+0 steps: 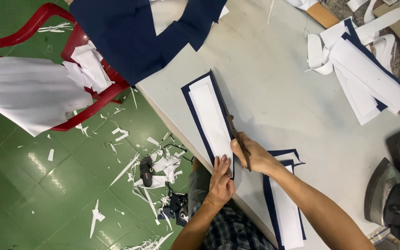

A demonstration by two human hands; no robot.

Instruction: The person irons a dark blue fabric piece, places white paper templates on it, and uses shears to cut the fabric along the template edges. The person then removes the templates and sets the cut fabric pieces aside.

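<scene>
At the near edge of the bench (pixel 274 78), a long strip of navy cloth with white paper on top (pixel 209 120) lies with its long axis running from the hands away toward the far left, slightly slanted. Its near end sits under the left hand (pixel 221 178), whose fingers press flat on the white paper, spread and not closed around anything. Just to the right, touching the strip's right edge, the right hand (pixel 251 155) is clenched around the handles of a pair of scissors (pixel 237 136); the blades point away along that edge, and how far they are parted cannot be told. Both hands are at the strip's near end, the right one slightly farther along it.

Near the right forearm lies a second stack of navy and white strips (pixel 285 208), partly covered by the arm. Farther right on the bench is a loose pile of white and navy pieces (pixel 366 78), and a dark iron (pixel 387 194) sits at the near right. A large navy sheet (pixel 126 32) hangs over the far left corner above a red chair (pixel 33 23). White scraps (pixel 158 166) litter the green floor (pixel 47 194).
</scene>
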